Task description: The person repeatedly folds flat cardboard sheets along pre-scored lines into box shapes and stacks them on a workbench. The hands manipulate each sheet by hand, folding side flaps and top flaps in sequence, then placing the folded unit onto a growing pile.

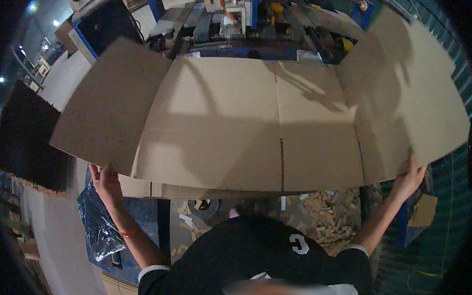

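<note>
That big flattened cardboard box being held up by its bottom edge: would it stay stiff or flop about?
The cardboard sheet probably flexes: its outer panels angle at the creases. It seems light, since the left hand and right hand lift it by the edge alone. Being so wide, it likely sways easily.

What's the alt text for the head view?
A person holds up a large flattened cardboard sheet, left hand and right hand gripping its lower edge. Cardboard scraps litter the floor below; machinery stands beyond the sheet.
</note>
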A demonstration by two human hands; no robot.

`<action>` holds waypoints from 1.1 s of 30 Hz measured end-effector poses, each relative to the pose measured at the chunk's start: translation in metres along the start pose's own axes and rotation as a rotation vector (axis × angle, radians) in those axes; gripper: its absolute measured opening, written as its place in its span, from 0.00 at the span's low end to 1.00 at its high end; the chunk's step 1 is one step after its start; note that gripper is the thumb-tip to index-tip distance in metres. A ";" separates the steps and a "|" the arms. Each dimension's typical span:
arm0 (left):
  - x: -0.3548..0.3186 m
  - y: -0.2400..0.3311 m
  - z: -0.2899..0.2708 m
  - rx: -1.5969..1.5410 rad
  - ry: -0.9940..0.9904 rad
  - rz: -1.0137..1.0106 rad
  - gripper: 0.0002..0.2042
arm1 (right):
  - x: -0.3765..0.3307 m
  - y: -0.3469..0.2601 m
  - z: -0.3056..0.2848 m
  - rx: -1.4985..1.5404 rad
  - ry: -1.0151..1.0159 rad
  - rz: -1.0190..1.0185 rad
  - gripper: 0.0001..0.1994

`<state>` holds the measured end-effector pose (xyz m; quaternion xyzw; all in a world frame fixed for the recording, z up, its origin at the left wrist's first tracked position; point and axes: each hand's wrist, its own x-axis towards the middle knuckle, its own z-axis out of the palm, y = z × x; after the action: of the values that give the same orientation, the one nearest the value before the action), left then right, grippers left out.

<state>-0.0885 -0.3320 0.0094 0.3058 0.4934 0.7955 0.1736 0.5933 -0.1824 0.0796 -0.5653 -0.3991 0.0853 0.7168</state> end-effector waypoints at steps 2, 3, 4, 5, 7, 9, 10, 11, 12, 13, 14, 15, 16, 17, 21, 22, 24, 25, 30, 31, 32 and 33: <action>-0.016 0.016 0.021 0.354 -0.041 -0.105 0.19 | -0.055 -0.021 -0.012 -0.493 -0.129 -0.181 0.15; -0.021 0.021 0.032 0.536 -0.066 -0.186 0.19 | -0.079 -0.024 -0.012 -0.712 -0.215 -0.169 0.14; -0.039 0.023 0.043 0.512 -0.101 -0.167 0.19 | -0.095 -0.024 -0.008 -0.533 -0.476 -0.533 0.14; -0.045 0.022 0.058 0.519 -0.208 -0.232 0.18 | -0.110 -0.022 -0.003 -0.406 -0.730 -0.789 0.14; -0.053 0.018 0.087 0.575 -0.562 0.000 0.20 | -0.130 -0.016 0.011 -0.552 -0.997 -0.818 0.16; -0.059 0.009 0.115 0.790 -0.864 0.243 0.26 | -0.138 -0.007 0.028 -0.581 -1.114 -0.923 0.17; -0.062 0.007 0.123 0.991 -1.000 0.395 0.24 | -0.139 -0.003 0.036 -0.630 -1.203 -0.984 0.17; -0.065 0.006 0.129 1.069 -1.074 0.450 0.26 | -0.140 0.000 0.042 -0.571 -1.179 -0.985 0.18; -0.063 0.003 0.134 1.163 -1.137 0.500 0.27 | -0.139 0.002 0.047 -0.535 -1.178 -1.008 0.19; -0.063 0.001 0.136 1.275 -1.235 0.508 0.29 | -0.138 0.004 0.051 -0.491 -1.170 -1.045 0.20; -0.061 -0.001 0.136 1.319 -1.243 0.490 0.27 | -0.137 0.006 0.055 -0.515 -1.206 -1.024 0.20; -0.059 -0.003 0.135 1.271 -1.224 0.559 0.26 | -0.135 0.008 0.058 -0.532 -1.235 -1.017 0.21; -0.056 -0.005 0.133 1.268 -1.220 0.579 0.24 | -0.133 0.010 0.061 -0.547 -1.264 -1.013 0.22; -0.052 -0.009 0.131 1.283 -1.220 0.593 0.23 | -0.130 0.012 0.065 -0.537 -1.289 -1.013 0.22; -0.036 -0.021 0.132 1.252 -1.173 0.599 0.26 | -0.114 0.021 0.094 -0.542 -1.408 -1.016 0.26; -0.032 -0.023 0.133 1.244 -1.146 0.590 0.27 | -0.109 0.023 0.104 -0.558 -1.440 -1.018 0.27; -0.021 -0.029 0.138 1.212 -1.094 0.593 0.29 | -0.097 0.028 0.128 -0.600 -1.415 -0.966 0.30; -0.013 -0.033 0.141 1.189 -1.069 0.598 0.31 | -0.091 0.030 0.141 -0.621 -1.404 -0.947 0.32; 0.040 -0.076 0.168 1.072 -0.959 0.576 0.35 | -0.052 0.050 0.223 -0.766 -1.435 -1.002 0.34; 0.055 -0.088 0.178 1.048 -0.948 0.607 0.34 | -0.047 0.056 0.241 -0.741 -1.461 -0.993 0.34; 0.068 -0.100 0.190 1.107 -0.905 0.579 0.33 | -0.039 0.060 0.258 -0.732 -1.439 -0.954 0.34; 0.081 -0.110 0.206 1.142 -0.853 0.592 0.33 | -0.034 0.064 0.275 -0.670 -1.423 -0.943 0.35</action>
<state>-0.0167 -0.0954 0.0040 0.7473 0.6154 0.2442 -0.0559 0.4077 0.0240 0.0186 -0.3362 -0.9398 -0.0080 0.0611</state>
